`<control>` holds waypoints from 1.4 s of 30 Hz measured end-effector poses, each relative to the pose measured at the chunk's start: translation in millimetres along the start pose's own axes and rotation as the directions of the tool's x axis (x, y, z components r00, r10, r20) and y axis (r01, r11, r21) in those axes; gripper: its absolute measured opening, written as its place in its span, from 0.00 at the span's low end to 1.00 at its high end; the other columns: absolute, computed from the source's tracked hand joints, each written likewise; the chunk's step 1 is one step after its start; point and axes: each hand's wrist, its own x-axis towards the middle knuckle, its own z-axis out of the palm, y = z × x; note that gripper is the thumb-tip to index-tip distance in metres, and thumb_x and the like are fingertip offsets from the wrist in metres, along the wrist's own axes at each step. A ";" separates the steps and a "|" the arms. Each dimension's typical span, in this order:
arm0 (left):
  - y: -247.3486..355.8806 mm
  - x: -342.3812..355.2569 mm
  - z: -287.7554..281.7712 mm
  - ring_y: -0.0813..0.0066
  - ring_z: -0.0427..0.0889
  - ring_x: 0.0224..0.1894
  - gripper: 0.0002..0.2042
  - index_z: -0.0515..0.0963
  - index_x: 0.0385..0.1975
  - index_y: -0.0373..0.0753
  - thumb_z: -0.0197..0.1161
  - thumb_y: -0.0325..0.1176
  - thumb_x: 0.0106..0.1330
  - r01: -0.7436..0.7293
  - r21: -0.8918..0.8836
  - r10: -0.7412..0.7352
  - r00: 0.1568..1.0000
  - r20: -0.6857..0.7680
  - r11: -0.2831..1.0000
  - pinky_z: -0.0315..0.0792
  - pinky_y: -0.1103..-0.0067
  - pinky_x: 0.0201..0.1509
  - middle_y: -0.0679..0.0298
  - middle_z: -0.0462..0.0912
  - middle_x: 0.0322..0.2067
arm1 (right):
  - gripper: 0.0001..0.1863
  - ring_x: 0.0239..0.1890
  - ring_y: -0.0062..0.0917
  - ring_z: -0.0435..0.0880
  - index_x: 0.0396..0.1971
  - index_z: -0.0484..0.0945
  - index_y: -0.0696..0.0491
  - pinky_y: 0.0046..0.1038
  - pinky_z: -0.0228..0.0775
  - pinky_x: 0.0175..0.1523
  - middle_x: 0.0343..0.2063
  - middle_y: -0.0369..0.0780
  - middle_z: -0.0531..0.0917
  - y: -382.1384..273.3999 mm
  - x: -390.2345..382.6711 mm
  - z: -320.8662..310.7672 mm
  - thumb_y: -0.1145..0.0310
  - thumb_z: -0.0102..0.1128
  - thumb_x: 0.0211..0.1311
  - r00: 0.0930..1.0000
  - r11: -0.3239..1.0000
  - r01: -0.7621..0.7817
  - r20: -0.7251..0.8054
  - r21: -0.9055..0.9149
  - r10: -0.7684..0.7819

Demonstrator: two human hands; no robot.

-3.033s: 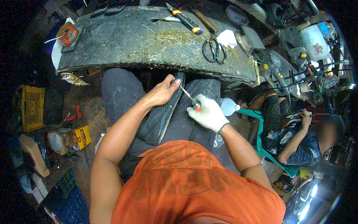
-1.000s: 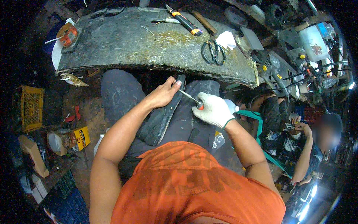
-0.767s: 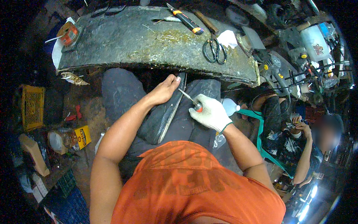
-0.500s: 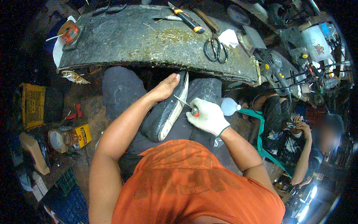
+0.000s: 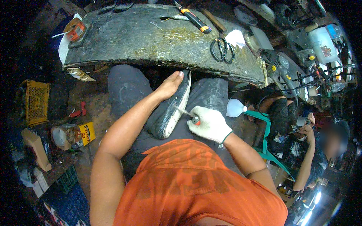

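My left hand (image 5: 169, 86) is closed on a dark shoe (image 5: 167, 121), gripping its upper end as it slants across my grey-trousered lap; a pale sole edge shows along the shoe's right side. My right hand (image 5: 207, 125), in a white knit glove, is closed around the orange-tipped handle of a thin metal tool (image 5: 195, 120). The tool's shaft is smeared by motion and points left at the middle of the shoe's pale edge; whether it touches cannot be told.
Across my knees lies a worn bench (image 5: 124, 41) with scissors (image 5: 222, 51), a cutter (image 5: 192, 17), a hammer (image 5: 211, 19) and an orange tin (image 5: 74, 31). A plastic jug (image 5: 235, 107) and a co-worker (image 5: 305, 154) are right; crates (image 5: 37, 101) and boxes (image 5: 36, 148) left.
The shoe has rolled to show more of its pale sole edge. My right hand and tool have moved down along the shoe; my left hand has shifted slightly up with it.
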 end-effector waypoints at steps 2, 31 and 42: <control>1.2 -0.4 0.4 0.52 0.58 0.84 0.40 0.60 0.79 0.25 0.41 0.60 0.87 -0.009 0.000 0.009 1.000 0.003 1.000 0.50 0.68 0.87 0.43 0.63 0.80 | 0.17 0.38 0.48 0.90 0.42 0.83 0.53 0.44 0.82 0.45 0.34 0.47 0.88 1.4 4.4 0.5 0.56 0.72 0.62 0.999 0.999 -0.025 -0.038 -0.029 0.024; 0.6 -2.1 6.0 0.44 0.77 0.71 0.34 0.71 0.66 0.25 0.40 0.57 0.89 -0.013 0.173 0.037 0.991 -0.132 0.985 0.69 0.62 0.75 0.39 0.80 0.64 | 0.18 0.41 0.48 0.90 0.43 0.83 0.53 0.45 0.82 0.47 0.36 0.48 0.88 3.5 7.4 4.0 0.55 0.71 0.62 0.997 0.995 0.066 -0.032 -0.071 -0.069; -2.7 -1.2 5.5 0.50 0.83 0.58 0.29 0.74 0.58 0.29 0.42 0.55 0.89 -0.052 0.142 0.075 0.985 -0.157 0.988 0.73 0.62 0.66 0.45 0.84 0.53 | 0.17 0.40 0.48 0.91 0.42 0.82 0.53 0.47 0.83 0.46 0.34 0.48 0.89 5.6 3.1 -8.9 0.54 0.67 0.65 1.000 0.994 0.005 0.018 -0.108 -0.003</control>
